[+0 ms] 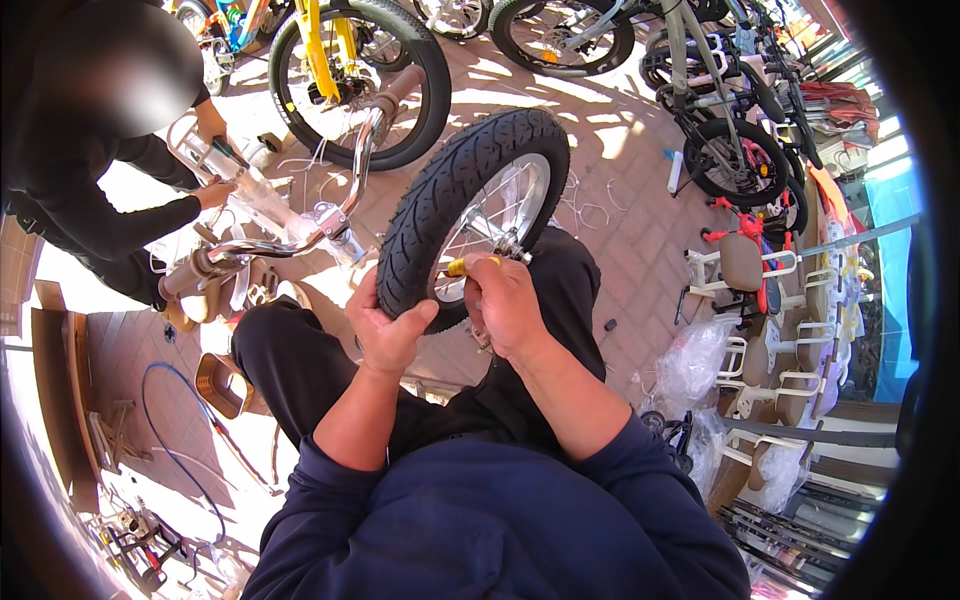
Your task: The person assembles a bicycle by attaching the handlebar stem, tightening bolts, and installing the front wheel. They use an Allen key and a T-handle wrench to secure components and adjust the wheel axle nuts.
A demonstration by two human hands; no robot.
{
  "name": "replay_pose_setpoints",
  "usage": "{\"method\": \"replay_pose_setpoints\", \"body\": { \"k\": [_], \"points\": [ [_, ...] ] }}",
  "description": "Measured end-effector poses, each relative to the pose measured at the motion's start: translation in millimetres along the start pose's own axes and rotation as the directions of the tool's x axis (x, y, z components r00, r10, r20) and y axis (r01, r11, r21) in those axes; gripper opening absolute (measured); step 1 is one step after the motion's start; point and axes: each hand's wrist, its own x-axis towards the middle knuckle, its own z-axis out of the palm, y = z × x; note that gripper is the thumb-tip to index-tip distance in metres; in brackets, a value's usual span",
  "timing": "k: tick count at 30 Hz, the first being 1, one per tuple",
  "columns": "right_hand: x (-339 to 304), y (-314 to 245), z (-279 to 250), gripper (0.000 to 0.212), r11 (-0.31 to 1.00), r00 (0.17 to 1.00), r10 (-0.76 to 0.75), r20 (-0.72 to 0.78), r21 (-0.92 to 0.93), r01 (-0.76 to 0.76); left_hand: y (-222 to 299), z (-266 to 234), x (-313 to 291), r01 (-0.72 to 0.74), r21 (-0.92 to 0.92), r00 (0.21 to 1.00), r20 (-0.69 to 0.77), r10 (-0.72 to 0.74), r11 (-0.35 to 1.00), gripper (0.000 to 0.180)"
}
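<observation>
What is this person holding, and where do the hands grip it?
The left hand grips a wheel by its tyre's lower left. The right hand pinches a small yellow item whose kind is unclear.

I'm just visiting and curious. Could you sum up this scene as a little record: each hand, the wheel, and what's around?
Left hand: grips the wheel by its black tyre
Right hand: pinches a small yellow item near the hub; its kind is unclear
Wheel: spoked, tilted, not mounted on a bike
Other person: at left, in dark clothes, a chrome handlebar close by
Bicycles: several beyond, one with a yellow fork
Ground: reddish paving, blue hose at left
</observation>
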Motion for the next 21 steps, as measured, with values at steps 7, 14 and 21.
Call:
{"method": "replay_pose_setpoints", "body": {
  "k": [7, 14, 21],
  "points": [
    [3, 7, -3, 0.03, 0.996, 0.999, -0.046, -0.012, -0.076, 0.044, 1, 0, 3, -0.008, 0.025, 1.0, -0.007, 0.008, 1.0, 0.054],
    [7, 12, 9, 0.038, 0.938, 0.933, -0.328, -0.145, -0.167, 0.304, -9, 7, 15, 0.209, 0.079, 0.978, -0.022, -0.208, 0.975, 0.048],
    [41, 52, -19, 0.035, 0.885, 0.9, 0.434, 0.032, 0.172, -0.433, -59, -8, 10, 0.433, 0.315, 0.899, -0.083, -0.43, 0.845, 0.033]
  ]
}}
